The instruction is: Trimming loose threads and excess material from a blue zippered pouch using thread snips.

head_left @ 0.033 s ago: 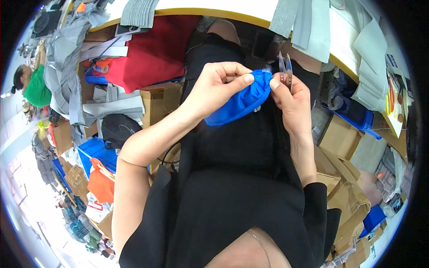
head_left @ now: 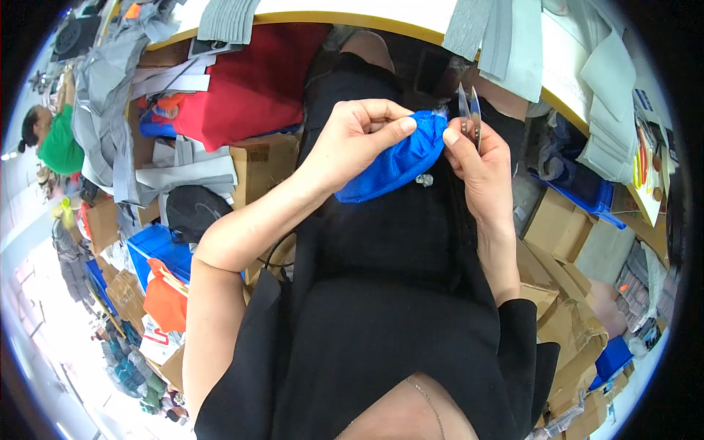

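Above my lap, a piece of shiny blue cloth point(head_left: 389, 170) hangs gathered, with frayed threads at its upper right end. My left hand point(head_left: 364, 139) is closed, pinching the cloth's upper edge between thumb and fingers. My right hand point(head_left: 480, 158) holds a pair of metal thread snips point(head_left: 470, 110) against the palm, blades pointing up and apart. Its thumb also touches the right end of the cloth; the fingertips behind are partly hidden. A small pale scrap point(head_left: 424, 180) shows just under the cloth, against my black clothing.
Ahead is a white table point(head_left: 352, 13) with a yellow edge and stacks of grey fabric strips point(head_left: 506, 44). Red cloth point(head_left: 257, 88) and a cardboard box point(head_left: 268, 169) are at the left, cartons point(head_left: 565, 293) at the right. Far left, a person in green point(head_left: 60, 147) is partly visible.
The blue cloth has lifted slightly at its lower edge, so more of the pale scrap shows. Both hands keep their hold almost unmoved.
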`<state>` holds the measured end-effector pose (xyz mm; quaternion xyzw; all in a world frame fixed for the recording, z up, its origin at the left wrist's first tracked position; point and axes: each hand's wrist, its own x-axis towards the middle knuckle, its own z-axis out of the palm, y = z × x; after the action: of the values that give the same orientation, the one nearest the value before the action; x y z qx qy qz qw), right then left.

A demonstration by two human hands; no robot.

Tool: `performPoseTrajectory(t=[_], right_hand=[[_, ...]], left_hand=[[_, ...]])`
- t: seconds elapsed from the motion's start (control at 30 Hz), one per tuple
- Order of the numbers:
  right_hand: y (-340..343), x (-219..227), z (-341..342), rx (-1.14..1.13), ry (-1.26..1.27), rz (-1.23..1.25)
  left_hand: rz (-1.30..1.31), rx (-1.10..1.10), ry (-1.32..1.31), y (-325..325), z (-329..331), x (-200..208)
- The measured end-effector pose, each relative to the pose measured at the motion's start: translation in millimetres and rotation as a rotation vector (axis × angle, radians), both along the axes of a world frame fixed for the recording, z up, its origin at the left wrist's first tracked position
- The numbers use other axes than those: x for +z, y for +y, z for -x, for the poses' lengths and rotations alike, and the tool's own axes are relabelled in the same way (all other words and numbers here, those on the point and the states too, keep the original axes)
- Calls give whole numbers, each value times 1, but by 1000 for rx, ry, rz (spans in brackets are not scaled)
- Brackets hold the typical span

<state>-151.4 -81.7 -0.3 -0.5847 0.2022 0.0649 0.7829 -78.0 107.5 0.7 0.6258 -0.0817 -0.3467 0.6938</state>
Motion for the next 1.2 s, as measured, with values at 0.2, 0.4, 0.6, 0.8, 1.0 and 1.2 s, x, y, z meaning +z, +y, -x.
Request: performPoseTrajectory(t=[0.2,0.4,0.6,0.8,1.0,1.2], right_hand=[[3,4,-1,-40,-29,26],[18,16,2,-13,-158,514],[9,8,-2,-4,-34,68],[2,-12,-2,38,79,-375],[0,-12,-11,-61,-12,-434],[-8,3,-25,-71,-101,-300]], left_hand=[[48,27,79,-8,0,6],[-76,-43,-144,-6,0,8],[45,10,32,-5,-2,4],[225,18,321,-6,-4,-8],[101,19,-5,2,-3,7],[-68,-558,-40,51,-12,15]])
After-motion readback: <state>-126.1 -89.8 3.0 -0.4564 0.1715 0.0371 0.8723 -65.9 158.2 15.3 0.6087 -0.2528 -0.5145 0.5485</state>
